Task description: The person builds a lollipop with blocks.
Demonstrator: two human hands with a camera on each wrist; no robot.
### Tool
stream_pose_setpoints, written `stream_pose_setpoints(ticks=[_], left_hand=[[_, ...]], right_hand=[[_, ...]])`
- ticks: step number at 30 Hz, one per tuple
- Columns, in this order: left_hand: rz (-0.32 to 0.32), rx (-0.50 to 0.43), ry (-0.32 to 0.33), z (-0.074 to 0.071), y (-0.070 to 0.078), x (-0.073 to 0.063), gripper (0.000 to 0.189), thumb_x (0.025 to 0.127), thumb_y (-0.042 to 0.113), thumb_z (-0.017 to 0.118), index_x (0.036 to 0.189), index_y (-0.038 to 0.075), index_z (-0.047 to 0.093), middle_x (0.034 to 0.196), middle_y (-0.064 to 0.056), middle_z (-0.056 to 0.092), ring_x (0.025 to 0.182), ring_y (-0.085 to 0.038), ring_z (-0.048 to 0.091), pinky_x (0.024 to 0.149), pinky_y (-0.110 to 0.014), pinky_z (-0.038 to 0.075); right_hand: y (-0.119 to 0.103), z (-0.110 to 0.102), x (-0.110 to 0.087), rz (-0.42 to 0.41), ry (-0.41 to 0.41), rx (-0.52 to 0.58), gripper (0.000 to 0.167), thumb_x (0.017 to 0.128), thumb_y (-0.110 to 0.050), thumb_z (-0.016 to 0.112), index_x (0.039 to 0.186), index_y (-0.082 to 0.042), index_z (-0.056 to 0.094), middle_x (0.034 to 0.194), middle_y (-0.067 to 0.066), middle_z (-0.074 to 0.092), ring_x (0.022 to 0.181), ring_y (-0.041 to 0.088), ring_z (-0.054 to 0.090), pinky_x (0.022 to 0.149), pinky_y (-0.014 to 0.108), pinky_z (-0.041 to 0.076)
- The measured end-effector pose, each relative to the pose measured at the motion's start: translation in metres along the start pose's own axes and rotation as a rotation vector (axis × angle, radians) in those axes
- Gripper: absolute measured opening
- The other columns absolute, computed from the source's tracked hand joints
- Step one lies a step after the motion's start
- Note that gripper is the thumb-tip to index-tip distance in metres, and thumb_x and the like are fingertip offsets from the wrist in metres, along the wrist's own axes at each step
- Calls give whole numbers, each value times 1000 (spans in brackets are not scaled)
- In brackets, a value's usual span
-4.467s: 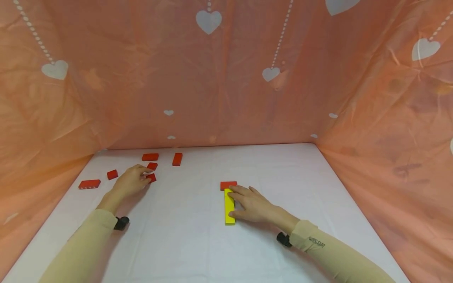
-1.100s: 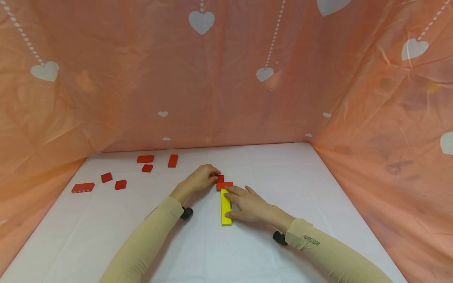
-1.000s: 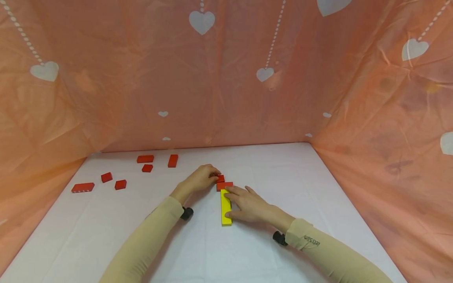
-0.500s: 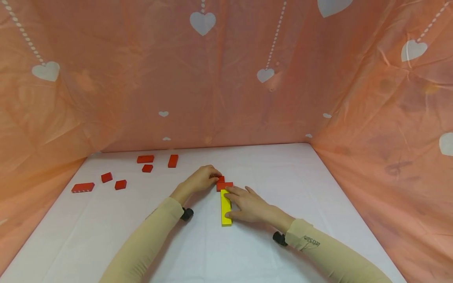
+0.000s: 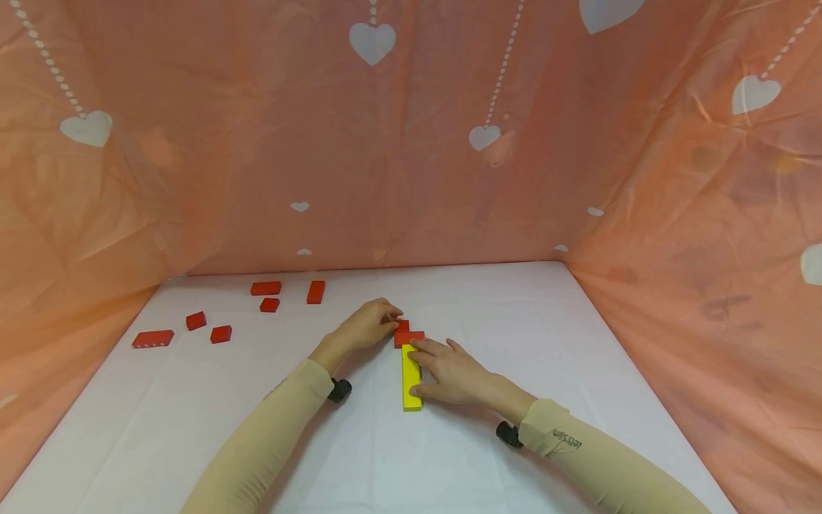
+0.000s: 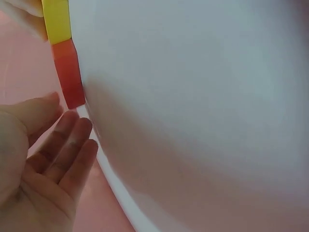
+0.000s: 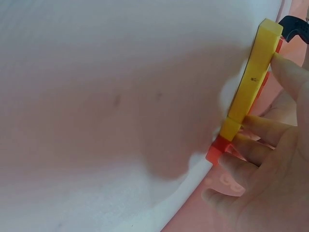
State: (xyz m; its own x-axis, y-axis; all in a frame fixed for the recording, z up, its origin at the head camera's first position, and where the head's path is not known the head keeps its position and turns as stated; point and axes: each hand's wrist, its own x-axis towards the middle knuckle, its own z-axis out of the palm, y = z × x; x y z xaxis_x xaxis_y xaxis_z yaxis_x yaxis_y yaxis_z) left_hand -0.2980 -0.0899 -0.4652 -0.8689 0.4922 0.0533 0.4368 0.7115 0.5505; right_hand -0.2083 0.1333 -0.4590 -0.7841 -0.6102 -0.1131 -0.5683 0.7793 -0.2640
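Note:
Near the middle of the white table, a small red block [image 5: 402, 325] stands against the far side of a wider red block [image 5: 404, 339]. My left hand [image 5: 367, 325] has thumb and fingertips at its left end; how firmly they hold it is partly hidden. A long yellow bar [image 5: 412, 385] runs toward me from the wider block, and a short yellow piece [image 7: 231, 129] shows at its far end in the right wrist view. My right hand [image 5: 454, 371] lies along the bar's right side with fingers extended, thumb touching the bar and fingertips by the yellow piece and red block.
Several loose red blocks lie at the back left, among them a bar [image 5: 265, 288], an upright-lying bar [image 5: 315, 292], small blocks [image 5: 195, 320] and a long piece [image 5: 153, 339] with white dots on its side. An orange cloth [image 5: 411, 143] encloses the table [image 5: 546, 321].
My left hand has brought a small red block from the left group to the far side of the wider red block. Over the last second both hands stay nearly still.

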Motion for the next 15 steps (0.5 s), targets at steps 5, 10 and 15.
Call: stream_pose_setpoints(ticks=[5,10,15], left_hand=[[-60,10,80,-7,-6,-6,33,102,19,67,134,8,70,123,-8,67,109,-25,66,96,-42,58],[-103,-4,166,-24,-22,-18,36,103,22,66,137,10,67,134,-8,63,116,-28,63,98,-48,56],[-114,-46,234,-44,-44,-36,38,103,18,66,140,6,64,138,-13,60,120,-34,61,98,-54,53]], right_hand=[[1,0,0,0,3,6,70,96,-50,70,152,-11,53,163,9,42,150,30,39,123,63,24],[1,0,0,-2,4,9,70,96,-50,70,153,-12,53,164,9,41,151,29,38,123,63,23],[1,2,0,-1,3,7,70,96,-49,70,153,-12,52,164,8,41,151,28,37,123,62,23]])
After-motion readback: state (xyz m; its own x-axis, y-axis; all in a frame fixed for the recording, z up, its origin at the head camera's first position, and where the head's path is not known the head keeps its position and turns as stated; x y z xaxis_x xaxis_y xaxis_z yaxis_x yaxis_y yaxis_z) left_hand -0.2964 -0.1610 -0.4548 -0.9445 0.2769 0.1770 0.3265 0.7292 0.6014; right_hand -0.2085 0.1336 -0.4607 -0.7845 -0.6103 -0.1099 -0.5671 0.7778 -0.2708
